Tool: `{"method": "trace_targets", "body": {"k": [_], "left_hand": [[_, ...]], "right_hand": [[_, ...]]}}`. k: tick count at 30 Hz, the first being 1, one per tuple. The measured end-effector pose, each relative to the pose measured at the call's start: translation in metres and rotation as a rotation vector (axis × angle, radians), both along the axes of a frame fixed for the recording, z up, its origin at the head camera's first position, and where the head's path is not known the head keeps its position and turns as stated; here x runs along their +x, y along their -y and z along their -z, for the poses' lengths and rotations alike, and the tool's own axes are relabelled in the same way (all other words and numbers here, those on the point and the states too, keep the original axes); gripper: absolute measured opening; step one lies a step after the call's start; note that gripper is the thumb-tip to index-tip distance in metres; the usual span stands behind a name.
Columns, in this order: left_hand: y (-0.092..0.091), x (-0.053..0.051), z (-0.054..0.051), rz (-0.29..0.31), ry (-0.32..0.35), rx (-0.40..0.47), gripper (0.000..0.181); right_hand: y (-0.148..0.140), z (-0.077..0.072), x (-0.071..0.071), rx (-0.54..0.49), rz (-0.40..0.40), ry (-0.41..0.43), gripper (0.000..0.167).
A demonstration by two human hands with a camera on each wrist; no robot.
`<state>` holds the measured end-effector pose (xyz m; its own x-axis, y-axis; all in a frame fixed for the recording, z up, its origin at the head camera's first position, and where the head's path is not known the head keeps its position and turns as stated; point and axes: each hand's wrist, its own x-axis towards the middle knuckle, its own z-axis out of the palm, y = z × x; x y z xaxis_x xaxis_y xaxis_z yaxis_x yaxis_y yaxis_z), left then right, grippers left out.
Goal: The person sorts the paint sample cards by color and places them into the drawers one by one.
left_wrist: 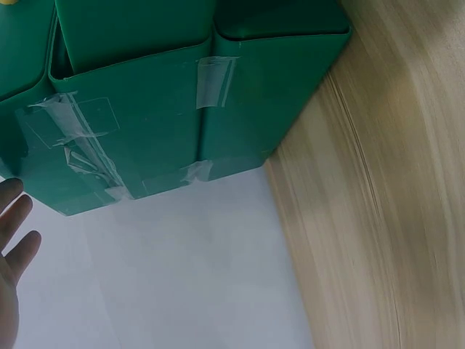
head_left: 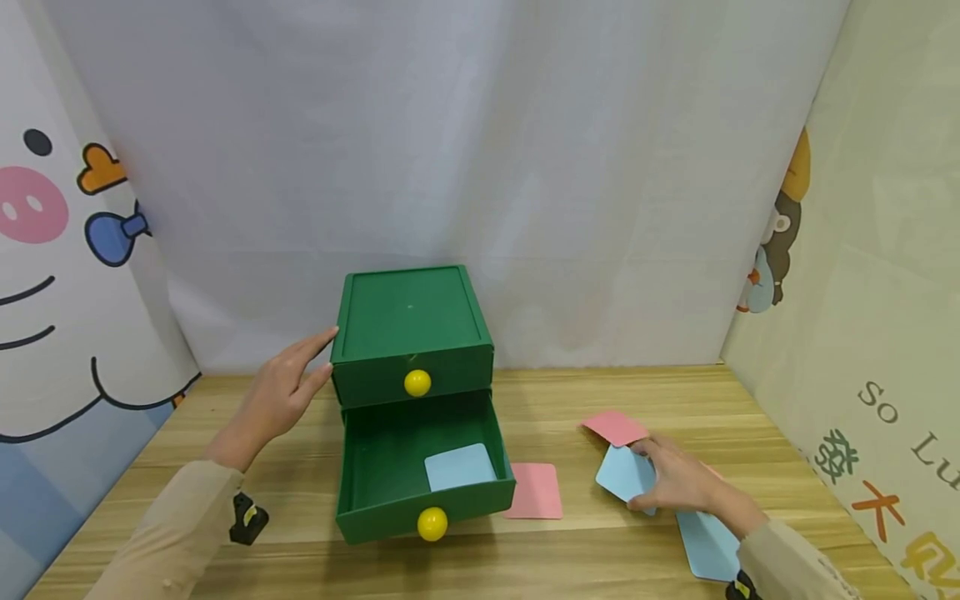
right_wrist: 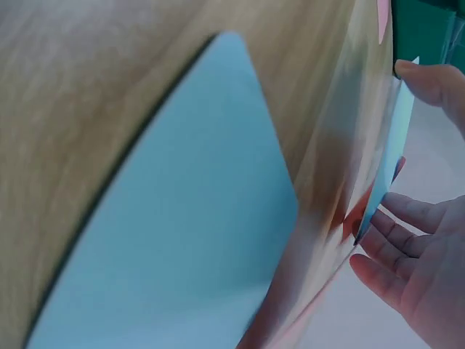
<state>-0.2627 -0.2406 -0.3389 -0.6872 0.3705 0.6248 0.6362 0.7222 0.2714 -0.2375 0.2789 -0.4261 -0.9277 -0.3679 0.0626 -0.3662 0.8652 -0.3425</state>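
The wood-grain desk (head_left: 292,558) carries everything. Next in size is the green drawer unit (head_left: 408,312), its upper drawer closed and its lower drawer (head_left: 375,523) pulled out. The left wrist view shows strips of clear tape (left_wrist: 216,81) over its seams; a sideways shove might strain these joins or skid the whole unit along the desk.

The person's left hand (head_left: 273,398) is at the unit's left side, its fingers extended and clasping nothing; whether they press or barely touch is hard to tell. Weak support there could let the unit swing if the drawer were knocked.

The right hand (head_left: 675,479) pinches a blue card (head_left: 624,473) between thumb and fingers, to the right of the unit. The card is thin and tilted, so a loose pinch could let it slip, and too tight a squeeze could bow it. It overlaps a pink card (head_left: 615,427) in the head view; if the two touch, lifting one may drag the other. Another blue card (head_left: 705,546) lies by the right wrist, where a sleeve could brush it aside.

A second pink card (head_left: 536,492) lies just beside the drawer, and a third blue card (head_left: 461,467) rests inside. Smallest are the yellow knobs (head_left: 432,524), untouched.
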Motion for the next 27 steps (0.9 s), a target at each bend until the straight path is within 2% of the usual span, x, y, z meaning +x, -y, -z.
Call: {"method": "trace_targets", "body": {"k": [7,13,17,27], "left_hand": [[0.0,0.0,0.0,-0.003,-0.004,-0.005,0.046],[0.0,0.0,0.0,0.0,0.0,-0.005,0.046],[0.0,0.001,-0.001,-0.001,0.0,-0.003,0.046],[0.0,0.0,-0.001,0.006,-0.017,0.005,0.046]], "right_hand": [[0.002,-0.001,0.002,0.0,-0.029,-0.043,0.078],[0.002,-0.005,0.004,-0.082,-0.03,0.002,0.08],[0.002,-0.005,0.005,-0.102,-0.041,0.017,0.079],[0.012,0.0,0.008,-0.116,-0.152,0.04,0.077]]}}
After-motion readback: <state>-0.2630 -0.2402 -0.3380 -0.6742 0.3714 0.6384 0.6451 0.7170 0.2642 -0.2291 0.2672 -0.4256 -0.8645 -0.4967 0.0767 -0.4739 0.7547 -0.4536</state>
